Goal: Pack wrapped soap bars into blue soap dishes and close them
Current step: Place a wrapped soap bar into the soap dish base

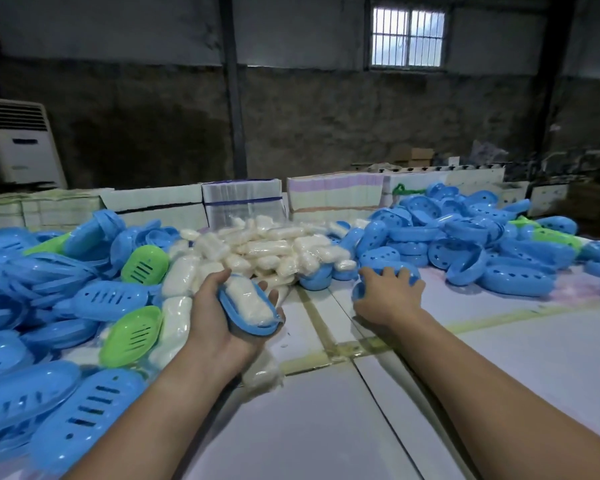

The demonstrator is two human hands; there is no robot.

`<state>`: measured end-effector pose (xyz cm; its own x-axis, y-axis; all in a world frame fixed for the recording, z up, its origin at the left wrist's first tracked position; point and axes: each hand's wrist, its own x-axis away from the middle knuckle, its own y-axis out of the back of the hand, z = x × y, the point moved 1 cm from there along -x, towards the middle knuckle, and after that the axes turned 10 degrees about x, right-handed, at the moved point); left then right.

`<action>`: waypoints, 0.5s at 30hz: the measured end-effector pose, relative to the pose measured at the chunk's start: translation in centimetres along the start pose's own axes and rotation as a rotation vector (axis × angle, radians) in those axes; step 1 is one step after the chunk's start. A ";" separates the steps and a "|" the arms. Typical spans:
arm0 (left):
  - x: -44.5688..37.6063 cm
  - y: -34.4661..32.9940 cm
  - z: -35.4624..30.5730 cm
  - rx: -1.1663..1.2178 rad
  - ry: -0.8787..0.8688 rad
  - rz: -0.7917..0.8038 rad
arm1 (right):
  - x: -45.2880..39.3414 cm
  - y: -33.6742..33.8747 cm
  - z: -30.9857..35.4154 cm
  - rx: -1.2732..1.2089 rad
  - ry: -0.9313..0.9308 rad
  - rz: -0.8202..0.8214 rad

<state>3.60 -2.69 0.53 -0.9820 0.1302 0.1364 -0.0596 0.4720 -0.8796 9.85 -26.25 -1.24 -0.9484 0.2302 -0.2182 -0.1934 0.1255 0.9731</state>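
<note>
My left hand [219, 320] cups a blue soap dish half [253, 323] from below, and a wrapped white soap bar [248, 299] lies in it. My right hand [388, 296] grips another blue dish half [411, 273] lying dome-up on the white table. A heap of wrapped soap bars [267, 247] sits in the middle just beyond both hands. Piles of blue dish halves lie at the left [42, 306] and at the right [465, 237].
A few green dish halves [132, 337] are mixed into the left pile. Bundled stacks of flat cartons [243, 199] line the table's far edge. The white table surface [326, 427], with taped seams, stretches toward me. A white air conditioner [21, 143] stands at the back left.
</note>
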 end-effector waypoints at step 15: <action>0.1 -0.6 1.0 -0.050 -0.046 0.052 | 5.3 4.5 5.6 -1.343 0.391 0.026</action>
<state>3.32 -3.84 0.65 -0.9908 0.1166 0.0690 -0.0001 0.5090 -0.8608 5.35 -19.06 1.51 -0.9202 -0.0899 -0.3809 -0.0542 -0.9346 0.3516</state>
